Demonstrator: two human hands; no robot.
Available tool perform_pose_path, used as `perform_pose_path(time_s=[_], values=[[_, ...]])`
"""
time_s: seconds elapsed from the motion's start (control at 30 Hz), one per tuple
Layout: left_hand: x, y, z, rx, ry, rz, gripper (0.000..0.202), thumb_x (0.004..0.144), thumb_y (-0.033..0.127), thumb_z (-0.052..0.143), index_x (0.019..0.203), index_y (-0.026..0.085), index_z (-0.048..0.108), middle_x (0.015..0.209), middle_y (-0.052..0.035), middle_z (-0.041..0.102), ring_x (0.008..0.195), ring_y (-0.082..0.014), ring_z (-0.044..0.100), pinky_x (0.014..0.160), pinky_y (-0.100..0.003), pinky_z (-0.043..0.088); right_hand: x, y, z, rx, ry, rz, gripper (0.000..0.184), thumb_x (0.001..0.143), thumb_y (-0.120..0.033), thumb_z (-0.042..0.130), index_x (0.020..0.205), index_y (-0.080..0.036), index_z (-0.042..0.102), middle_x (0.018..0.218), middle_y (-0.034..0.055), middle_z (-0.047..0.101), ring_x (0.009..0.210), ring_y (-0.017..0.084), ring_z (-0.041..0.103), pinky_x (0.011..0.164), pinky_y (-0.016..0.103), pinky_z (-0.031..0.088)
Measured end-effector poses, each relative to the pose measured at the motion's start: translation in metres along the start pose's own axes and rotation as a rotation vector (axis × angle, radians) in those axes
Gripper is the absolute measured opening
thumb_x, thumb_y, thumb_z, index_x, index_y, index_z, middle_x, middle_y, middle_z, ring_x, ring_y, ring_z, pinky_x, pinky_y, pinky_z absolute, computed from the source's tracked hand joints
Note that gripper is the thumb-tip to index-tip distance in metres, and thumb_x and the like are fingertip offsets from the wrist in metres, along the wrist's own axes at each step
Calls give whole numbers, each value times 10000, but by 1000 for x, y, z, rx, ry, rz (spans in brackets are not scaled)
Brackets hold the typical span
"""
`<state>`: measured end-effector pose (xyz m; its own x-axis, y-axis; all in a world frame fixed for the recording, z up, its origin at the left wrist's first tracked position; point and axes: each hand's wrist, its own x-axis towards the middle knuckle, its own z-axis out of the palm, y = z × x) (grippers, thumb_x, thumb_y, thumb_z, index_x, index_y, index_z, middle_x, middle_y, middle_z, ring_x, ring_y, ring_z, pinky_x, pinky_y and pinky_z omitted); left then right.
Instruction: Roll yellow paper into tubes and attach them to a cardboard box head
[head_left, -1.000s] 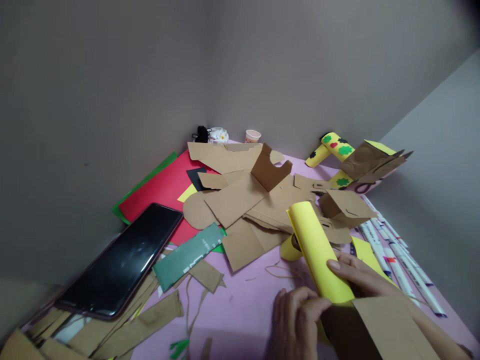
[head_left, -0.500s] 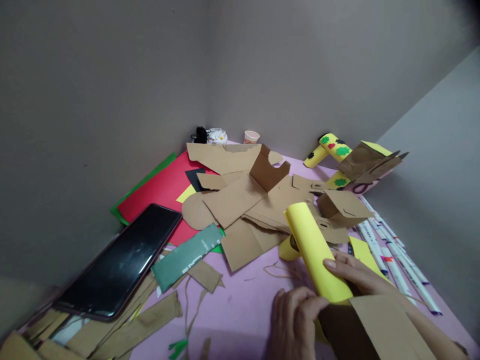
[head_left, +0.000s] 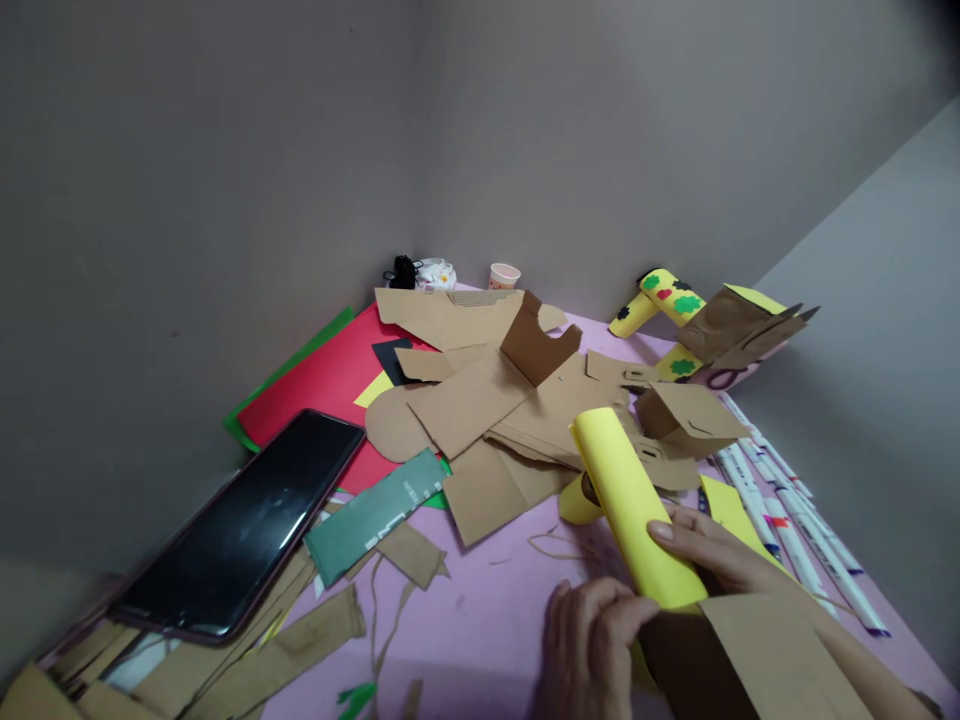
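A rolled yellow paper tube (head_left: 626, 495) lies slanted over the pink table (head_left: 480, 620), its lower end tucked into a brown cardboard piece (head_left: 750, 660) at the bottom right. My right hand (head_left: 712, 555) wraps the tube from the right, thumb on top. My left hand (head_left: 589, 645) is curled, its fingertips pinching the tube's lower end where it meets the cardboard.
A black phone (head_left: 244, 525) leans at the left over cardboard strips. A heap of brown cardboard cut-outs (head_left: 487, 390) fills the middle, on red paper (head_left: 322, 380). White paper rolls (head_left: 787, 510) line the right edge. A spotted yellow tube figure (head_left: 664, 300) and a cup (head_left: 504, 274) stand at the back.
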<state>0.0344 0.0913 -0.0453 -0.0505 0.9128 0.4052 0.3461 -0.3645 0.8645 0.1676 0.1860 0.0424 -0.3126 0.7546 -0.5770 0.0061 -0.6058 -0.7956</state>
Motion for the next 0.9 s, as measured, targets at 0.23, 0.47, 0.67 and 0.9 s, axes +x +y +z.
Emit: perform_pose_path(time_s=[0.23,0.47,0.67,0.9], values=[[0,1,1,-9,6,-9,508,747,51,629,1170,291,485,1037,-38,627,972,-210,612,981,-463,427,1,0,0,-2,8,-1,280,656,-350,779,893,-207,732,674,15,698,577,138,607,537,219,448],[-1,0,2,-3,-4,-18,610,703,6,662,1190,307,452,1057,-30,617,995,-206,602,993,-464,410,1,0,0,8,-10,1,282,662,-352,778,904,-214,732,693,10,708,583,131,616,543,213,451],[0,1,0,-6,-10,-13,560,723,22,633,1181,294,463,1050,-37,617,988,-208,607,980,-458,427,1,2,-1,9,-2,-4,307,646,-361,785,905,-205,727,696,16,706,586,133,607,547,216,448],[0,2,-1,-14,-4,3,483,780,37,549,1188,282,469,1039,-51,625,987,-203,609,979,-466,433,4,3,-2,-12,-35,-16,307,681,-373,756,918,-184,708,654,22,694,591,141,601,551,220,436]])
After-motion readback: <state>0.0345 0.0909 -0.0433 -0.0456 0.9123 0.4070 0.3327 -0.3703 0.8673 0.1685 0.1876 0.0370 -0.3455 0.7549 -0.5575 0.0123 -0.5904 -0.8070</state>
